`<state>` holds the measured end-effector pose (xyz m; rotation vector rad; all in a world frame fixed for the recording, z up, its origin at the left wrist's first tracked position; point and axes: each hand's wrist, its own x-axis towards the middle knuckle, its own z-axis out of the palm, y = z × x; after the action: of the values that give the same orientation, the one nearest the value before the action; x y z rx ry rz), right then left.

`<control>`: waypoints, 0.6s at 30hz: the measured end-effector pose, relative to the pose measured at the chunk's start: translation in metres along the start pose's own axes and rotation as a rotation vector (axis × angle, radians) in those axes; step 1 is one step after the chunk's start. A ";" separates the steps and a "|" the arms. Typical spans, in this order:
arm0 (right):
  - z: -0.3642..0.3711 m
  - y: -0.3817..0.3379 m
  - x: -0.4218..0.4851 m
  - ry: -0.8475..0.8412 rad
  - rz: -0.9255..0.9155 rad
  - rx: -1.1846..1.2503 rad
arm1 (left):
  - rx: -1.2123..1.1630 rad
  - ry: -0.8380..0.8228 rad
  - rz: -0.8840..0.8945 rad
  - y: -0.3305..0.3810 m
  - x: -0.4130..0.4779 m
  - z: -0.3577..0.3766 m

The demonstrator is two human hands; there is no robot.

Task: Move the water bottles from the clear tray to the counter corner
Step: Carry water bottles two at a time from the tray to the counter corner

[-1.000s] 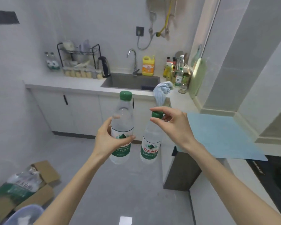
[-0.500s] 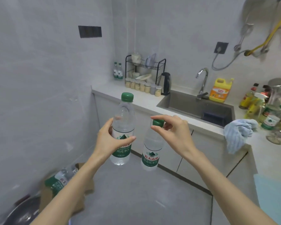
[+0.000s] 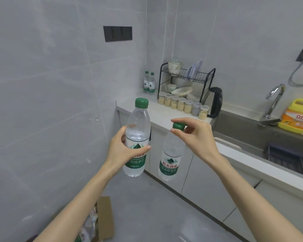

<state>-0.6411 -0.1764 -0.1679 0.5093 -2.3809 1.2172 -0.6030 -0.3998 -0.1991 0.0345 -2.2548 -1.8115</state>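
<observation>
I carry two clear water bottles with green caps and green labels, upright in the air above the floor. My left hand [image 3: 125,150] wraps the body of the left bottle [image 3: 138,126]. My right hand [image 3: 198,137] pinches the cap of the right bottle [image 3: 171,159], which hangs below it. Two more water bottles [image 3: 149,82] stand in the far counter corner [image 3: 145,98], against the wall. The clear tray is out of sight.
A black dish rack [image 3: 186,79] with bowls stands beside the corner bottles, several small jars [image 3: 182,104] lined in front and a black kettle [image 3: 216,102] to the right. Farther right lie the sink [image 3: 262,135], faucet [image 3: 274,100] and a yellow detergent jug [image 3: 296,117]. A cardboard box [image 3: 104,219] sits on the floor.
The view has swung left and drawn closer to the counter corner. Both hands keep the same hold on their bottles.
</observation>
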 end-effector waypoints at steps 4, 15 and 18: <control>0.046 0.023 0.069 0.002 0.034 -0.014 | 0.011 -0.048 0.000 -0.022 0.090 -0.010; 0.133 0.092 0.240 0.039 0.124 -0.040 | 0.047 -0.072 0.009 -0.077 0.299 -0.007; 0.155 0.121 0.285 0.024 0.123 -0.041 | 0.039 -0.041 -0.026 -0.101 0.356 0.001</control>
<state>-0.9726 -0.2748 -0.1850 0.3378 -2.4427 1.2167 -0.9621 -0.4835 -0.2336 0.0344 -2.3278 -1.7966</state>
